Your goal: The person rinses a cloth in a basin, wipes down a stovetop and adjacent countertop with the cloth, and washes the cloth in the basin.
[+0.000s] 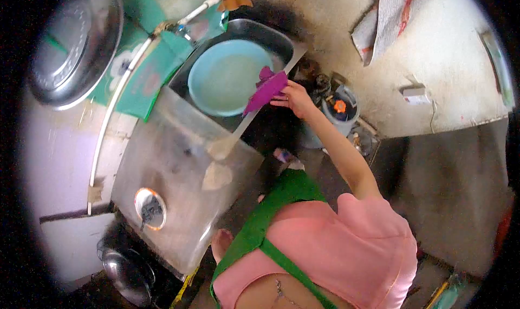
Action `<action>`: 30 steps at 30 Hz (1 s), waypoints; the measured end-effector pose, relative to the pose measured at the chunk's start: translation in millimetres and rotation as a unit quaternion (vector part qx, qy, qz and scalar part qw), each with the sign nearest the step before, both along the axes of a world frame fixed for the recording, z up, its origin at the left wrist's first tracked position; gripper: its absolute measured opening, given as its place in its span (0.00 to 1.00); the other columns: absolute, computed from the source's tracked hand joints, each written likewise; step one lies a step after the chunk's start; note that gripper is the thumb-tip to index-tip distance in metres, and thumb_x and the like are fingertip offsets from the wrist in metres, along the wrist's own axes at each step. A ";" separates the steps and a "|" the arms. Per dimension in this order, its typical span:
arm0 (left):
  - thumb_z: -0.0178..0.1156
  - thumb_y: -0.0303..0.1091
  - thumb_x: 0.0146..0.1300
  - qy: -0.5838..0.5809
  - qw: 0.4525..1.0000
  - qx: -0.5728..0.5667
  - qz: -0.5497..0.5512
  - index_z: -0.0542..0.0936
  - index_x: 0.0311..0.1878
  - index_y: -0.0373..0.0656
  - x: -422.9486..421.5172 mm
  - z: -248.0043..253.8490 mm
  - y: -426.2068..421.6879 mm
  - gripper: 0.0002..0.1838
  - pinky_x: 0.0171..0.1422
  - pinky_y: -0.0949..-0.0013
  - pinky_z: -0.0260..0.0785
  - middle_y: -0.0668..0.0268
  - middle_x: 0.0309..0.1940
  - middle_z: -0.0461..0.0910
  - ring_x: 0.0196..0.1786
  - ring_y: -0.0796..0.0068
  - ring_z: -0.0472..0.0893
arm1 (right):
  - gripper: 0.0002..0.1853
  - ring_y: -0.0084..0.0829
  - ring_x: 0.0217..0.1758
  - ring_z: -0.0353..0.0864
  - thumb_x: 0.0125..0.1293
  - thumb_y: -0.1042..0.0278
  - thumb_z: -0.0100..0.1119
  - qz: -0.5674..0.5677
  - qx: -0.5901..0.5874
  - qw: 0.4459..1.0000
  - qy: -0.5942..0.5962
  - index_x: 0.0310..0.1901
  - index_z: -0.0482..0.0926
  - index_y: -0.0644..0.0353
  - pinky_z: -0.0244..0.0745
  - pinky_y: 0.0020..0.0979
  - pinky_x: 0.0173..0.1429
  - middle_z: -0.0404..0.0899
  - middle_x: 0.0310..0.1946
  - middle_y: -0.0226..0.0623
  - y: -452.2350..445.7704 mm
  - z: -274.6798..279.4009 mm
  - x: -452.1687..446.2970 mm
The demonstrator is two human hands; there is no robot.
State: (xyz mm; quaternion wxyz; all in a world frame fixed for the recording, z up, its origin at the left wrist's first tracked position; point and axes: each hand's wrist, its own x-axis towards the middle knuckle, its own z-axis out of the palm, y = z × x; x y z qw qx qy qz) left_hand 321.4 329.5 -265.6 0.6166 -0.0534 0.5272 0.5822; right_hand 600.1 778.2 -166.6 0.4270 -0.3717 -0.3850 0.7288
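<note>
Pinched in my right hand (294, 100) is a purple cloth (268, 92), held over the front edge of the sink. The cloth hangs bunched beside the right rim of a light blue basin (233, 77), which holds cloudy water. This basin sits inside the metal sink (248, 28). Low by the counter's front edge, a bit of skin shows that seems to be my left hand (222, 240); its fingers cannot be made out.
A white bowl with an orange rim (161, 220) stands on the metal counter (179, 176). A large metal lid (76, 43) is at upper left, near a white pipe (115, 100). A grey bucket (346, 126) stands right of the sink. A dark pan (125, 274) is at lower left.
</note>
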 end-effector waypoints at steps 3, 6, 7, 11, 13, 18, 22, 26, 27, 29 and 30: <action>0.54 0.38 0.58 0.022 0.995 -0.072 0.059 0.74 0.33 0.42 29.0 -33.5 20.3 0.09 0.40 0.65 0.67 0.66 0.29 0.75 0.35 0.69 0.74 | 0.22 0.41 0.56 0.67 0.51 0.74 0.46 0.018 -0.066 0.976 0.205 0.52 0.66 0.62 0.61 0.48 0.60 0.68 0.52 0.42 56.0 -8.8 56.1; 0.54 0.37 0.58 -0.067 0.989 0.011 0.130 0.74 0.35 0.43 63.6 -23.2 55.7 0.08 0.44 0.63 0.68 0.65 0.31 0.76 0.38 0.68 0.74 | 0.20 0.44 0.57 0.65 0.51 0.73 0.48 0.000 -0.133 0.930 0.343 0.48 0.67 0.68 0.63 0.49 0.58 0.70 0.49 0.44 104.0 13.9 93.8; 0.53 0.37 0.59 -0.090 0.990 -0.032 0.108 0.74 0.37 0.43 64.4 -43.4 65.8 0.09 0.44 0.63 0.68 0.64 0.33 0.76 0.39 0.68 0.74 | 0.20 0.44 0.57 0.65 0.51 0.73 0.48 -0.001 -0.144 0.929 0.342 0.48 0.67 0.68 0.63 0.49 0.58 0.70 0.49 0.44 120.9 10.3 100.8; 0.53 0.37 0.58 -0.141 0.986 -0.049 0.070 0.73 0.43 0.43 113.4 38.0 168.3 0.12 0.47 0.64 0.67 0.62 0.41 0.75 0.43 0.66 0.74 | 0.13 0.42 0.52 0.69 0.55 0.74 0.48 -0.206 -0.180 0.957 0.094 0.43 0.69 0.66 0.73 0.44 0.50 0.72 0.43 0.44 193.8 -39.2 137.4; 0.54 0.37 0.58 -0.145 0.985 -0.001 0.095 0.73 0.44 0.43 127.6 40.5 197.3 0.13 0.50 0.63 0.66 0.62 0.43 0.74 0.46 0.66 0.72 | 0.11 0.42 0.50 0.71 0.56 0.73 0.48 -0.262 -0.205 0.942 0.052 0.42 0.69 0.65 0.75 0.43 0.47 0.73 0.41 0.44 213.9 -69.7 143.6; 0.54 0.36 0.57 -0.178 0.964 0.064 0.187 0.72 0.45 0.43 144.3 31.8 202.6 0.14 0.58 0.62 0.60 0.63 0.46 0.72 0.52 0.64 0.69 | 0.11 0.39 0.43 0.74 0.58 0.70 0.51 -0.195 -0.208 0.958 -0.029 0.40 0.68 0.66 0.79 0.35 0.43 0.73 0.38 0.43 219.5 -89.8 129.6; 0.55 0.36 0.56 -0.136 0.964 0.115 0.198 0.73 0.45 0.43 147.6 46.1 196.4 0.14 0.60 0.60 0.57 0.65 0.45 0.73 0.51 0.64 0.69 | 0.12 0.36 0.41 0.75 0.55 0.71 0.55 -0.143 -0.195 0.969 -0.058 0.40 0.69 0.66 0.80 0.34 0.42 0.73 0.38 0.42 198.0 -80.3 106.0; 0.56 0.36 0.56 -0.090 0.950 0.165 0.248 0.74 0.42 0.45 145.2 90.5 205.4 0.10 0.54 0.62 0.62 0.66 0.39 0.75 0.47 0.67 0.71 | 0.14 0.33 0.37 0.76 0.53 0.72 0.59 -0.070 -0.211 0.968 -0.117 0.40 0.71 0.67 0.81 0.32 0.39 0.74 0.36 0.40 166.1 -66.6 69.6; 0.55 0.36 0.57 -0.061 0.952 0.138 0.267 0.75 0.40 0.46 141.9 97.4 205.2 0.09 0.52 0.62 0.63 0.66 0.38 0.76 0.46 0.67 0.72 | 0.13 0.32 0.36 0.76 0.53 0.71 0.59 -0.051 -0.220 0.963 -0.146 0.40 0.72 0.67 0.81 0.31 0.37 0.75 0.35 0.39 152.4 -69.5 61.1; 0.54 0.35 0.58 -0.056 0.938 0.153 0.306 0.75 0.39 0.44 133.6 121.0 208.4 0.08 0.49 0.62 0.64 0.65 0.38 0.76 0.43 0.68 0.73 | 0.13 0.33 0.36 0.77 0.54 0.71 0.58 0.021 -0.236 0.963 -0.130 0.40 0.72 0.67 0.80 0.30 0.35 0.75 0.34 0.39 101.0 -38.0 26.7; 0.53 0.35 0.58 -0.058 0.931 0.171 0.317 0.75 0.39 0.44 126.2 121.7 205.9 0.08 0.49 0.62 0.65 0.65 0.39 0.76 0.43 0.67 0.74 | 0.12 0.35 0.36 0.77 0.54 0.72 0.58 0.059 -0.235 0.964 -0.110 0.39 0.72 0.67 0.81 0.32 0.34 0.75 0.35 0.40 80.2 -47.0 12.4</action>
